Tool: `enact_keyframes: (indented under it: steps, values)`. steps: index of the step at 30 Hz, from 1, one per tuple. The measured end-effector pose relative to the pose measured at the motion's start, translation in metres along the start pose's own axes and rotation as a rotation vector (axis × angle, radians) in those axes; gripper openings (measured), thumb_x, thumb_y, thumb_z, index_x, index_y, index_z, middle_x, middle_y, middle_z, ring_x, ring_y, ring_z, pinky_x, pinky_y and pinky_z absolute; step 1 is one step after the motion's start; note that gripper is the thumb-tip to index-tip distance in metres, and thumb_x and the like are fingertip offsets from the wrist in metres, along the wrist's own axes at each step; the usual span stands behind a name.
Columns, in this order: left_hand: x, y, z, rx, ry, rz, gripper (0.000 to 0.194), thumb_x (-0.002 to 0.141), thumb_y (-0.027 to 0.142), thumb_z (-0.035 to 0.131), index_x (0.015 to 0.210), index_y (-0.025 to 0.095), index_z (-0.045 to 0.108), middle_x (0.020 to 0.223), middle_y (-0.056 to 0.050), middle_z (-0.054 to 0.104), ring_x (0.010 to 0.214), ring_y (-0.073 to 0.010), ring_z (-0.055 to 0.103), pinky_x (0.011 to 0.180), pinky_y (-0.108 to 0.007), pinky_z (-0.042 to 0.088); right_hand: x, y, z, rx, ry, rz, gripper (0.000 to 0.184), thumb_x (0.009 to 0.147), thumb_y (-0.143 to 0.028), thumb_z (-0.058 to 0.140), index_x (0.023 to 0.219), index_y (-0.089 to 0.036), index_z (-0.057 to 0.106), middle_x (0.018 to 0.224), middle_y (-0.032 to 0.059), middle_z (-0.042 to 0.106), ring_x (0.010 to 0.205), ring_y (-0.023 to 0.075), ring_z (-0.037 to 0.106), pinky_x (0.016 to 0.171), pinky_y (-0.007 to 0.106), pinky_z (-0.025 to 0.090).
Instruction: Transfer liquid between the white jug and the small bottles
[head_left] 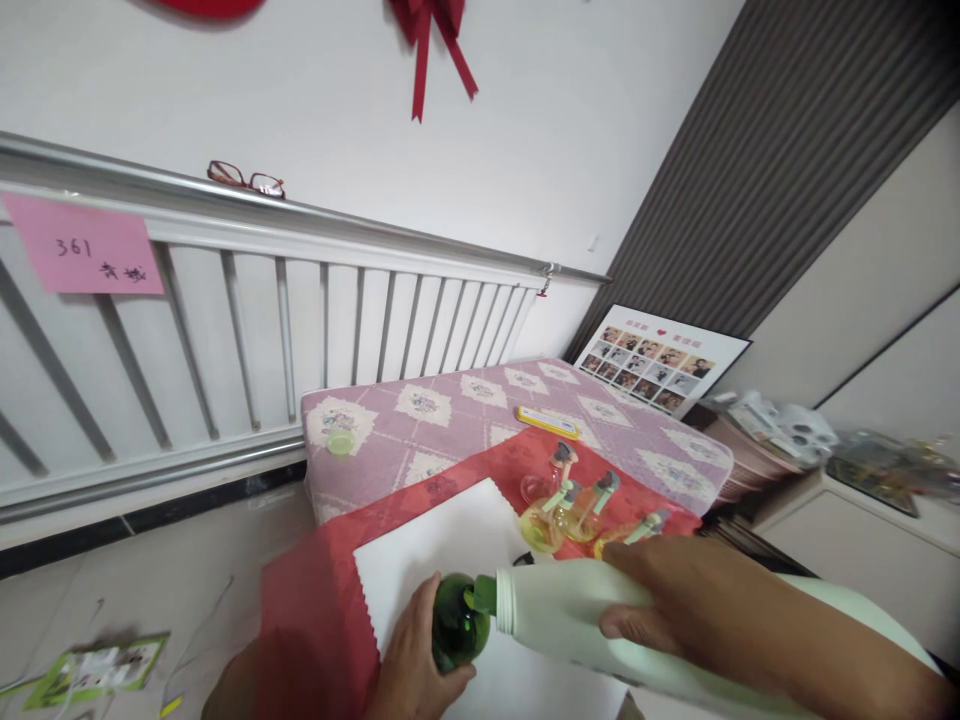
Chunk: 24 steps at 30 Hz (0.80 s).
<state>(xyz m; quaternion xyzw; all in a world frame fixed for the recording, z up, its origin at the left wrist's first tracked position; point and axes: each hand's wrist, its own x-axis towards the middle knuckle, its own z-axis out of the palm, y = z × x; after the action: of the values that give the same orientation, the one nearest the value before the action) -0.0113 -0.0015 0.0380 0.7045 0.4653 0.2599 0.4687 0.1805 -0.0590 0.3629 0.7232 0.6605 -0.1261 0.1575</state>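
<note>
A large white plastic bottle [570,615] lies tilted on its side at the bottom of the view, its green neck pressed to a small round dark green bottle [457,625]. My right hand [675,600] is wrapped over the white bottle's body. My left hand [412,660] cups the green bottle from below and the left. Both sit over a white sheet [442,545] on a red cloth [315,600]. Just behind stand three small clear flasks [570,500] holding yellow and orange liquid.
The table carries a pink patterned cloth [450,410] with a yellow flat object [547,422] and a pale green lid [340,441]. A white radiator [300,320] with red glasses [246,180] on top stands behind. A photo board [660,360] leans at the right.
</note>
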Motion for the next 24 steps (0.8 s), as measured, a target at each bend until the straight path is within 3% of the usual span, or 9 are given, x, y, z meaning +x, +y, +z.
enact_keyframes:
  steps: [8,24]
  values:
    - [0.0027,-0.0001,0.0001,-0.010,0.006,0.000,0.099,0.055,0.020,0.064,0.147,0.012,0.028,0.154,-0.014,0.041,0.143,-0.0287,0.037,0.121,-0.040,0.029,-0.0008,-0.0043,-0.0040,-0.013,-0.041,0.030,0.028,0.083,-0.047,0.056,0.089,-0.023,0.069,0.095,0.0114,0.075,0.086,0.0311,0.069,0.070,0.035,0.045]
    - [0.0006,0.0025,-0.0019,-0.005,-0.001,-0.006,0.099,0.056,0.018,0.064,0.147,0.014,0.027,0.154,-0.014,0.041,0.142,-0.0287,0.039,0.120,-0.042,0.030,-0.0015,-0.0026,-0.0030,-0.023,-0.003,-0.018,0.031,0.085,-0.049,0.054,0.090,-0.022,0.070,0.093,0.0129,0.076,0.085,0.0320,0.069,0.069,0.036,0.046]
